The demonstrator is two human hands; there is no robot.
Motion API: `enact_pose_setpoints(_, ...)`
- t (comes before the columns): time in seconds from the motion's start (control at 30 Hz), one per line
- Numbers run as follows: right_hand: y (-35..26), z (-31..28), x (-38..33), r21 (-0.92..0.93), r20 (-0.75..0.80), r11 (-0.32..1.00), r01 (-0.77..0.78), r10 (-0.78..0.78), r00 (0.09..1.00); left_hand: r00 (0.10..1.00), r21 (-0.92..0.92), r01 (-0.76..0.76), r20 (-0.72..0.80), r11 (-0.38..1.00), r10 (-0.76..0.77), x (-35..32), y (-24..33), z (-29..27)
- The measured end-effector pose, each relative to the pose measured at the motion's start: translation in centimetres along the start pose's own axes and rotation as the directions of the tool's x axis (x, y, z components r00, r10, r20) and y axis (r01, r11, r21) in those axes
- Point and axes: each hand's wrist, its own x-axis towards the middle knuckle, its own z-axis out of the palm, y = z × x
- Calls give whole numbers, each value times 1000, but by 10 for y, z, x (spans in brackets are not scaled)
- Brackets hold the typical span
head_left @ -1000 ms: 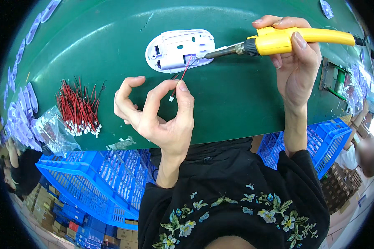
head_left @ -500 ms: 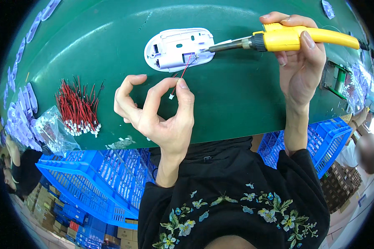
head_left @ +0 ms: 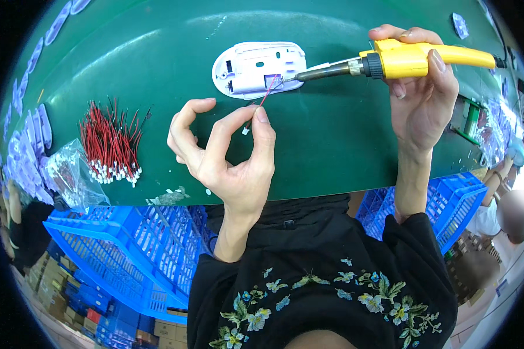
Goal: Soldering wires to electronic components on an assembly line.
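A white oval plastic housing (head_left: 247,78) lies on the green table. My left hand (head_left: 230,142) pinches a thin red and black wire lead (head_left: 268,92) between thumb and forefinger. The lead's white connector (head_left: 245,131) hangs below the fingertips, and its other end reaches into the housing. My right hand (head_left: 419,87) is wrapped round a yellow soldering gun (head_left: 404,60) with a thin feed tube along its barrel. The iron's tip (head_left: 297,77) is over the housing's right part, close to the wire ends; whether it touches them is too small to tell.
A pile of red and black wire leads (head_left: 110,142) lies at the left, beside a clear plastic bag (head_left: 75,174). White housings (head_left: 26,154) line the far left. A green-edged fixture (head_left: 470,119) stands right. Blue crates (head_left: 122,244) are below the table edge.
The whole view has shifted slightly. The iron's tip lies a little further over the housing and lower, nearer the wire ends. Both hands keep their grips.
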Motion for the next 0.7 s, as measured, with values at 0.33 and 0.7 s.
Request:
enact_pose_setpoints(0.33,-28,55,56,-193,-9,981,-29,28,1000,975,-179,22,-213,984,-61,0,-11,-6)
enact_pose_setpoints(0.7,4,87,75,-159,192,985,-62,92,977,950,-142,82,-288,986,-121,15,-33,-8)
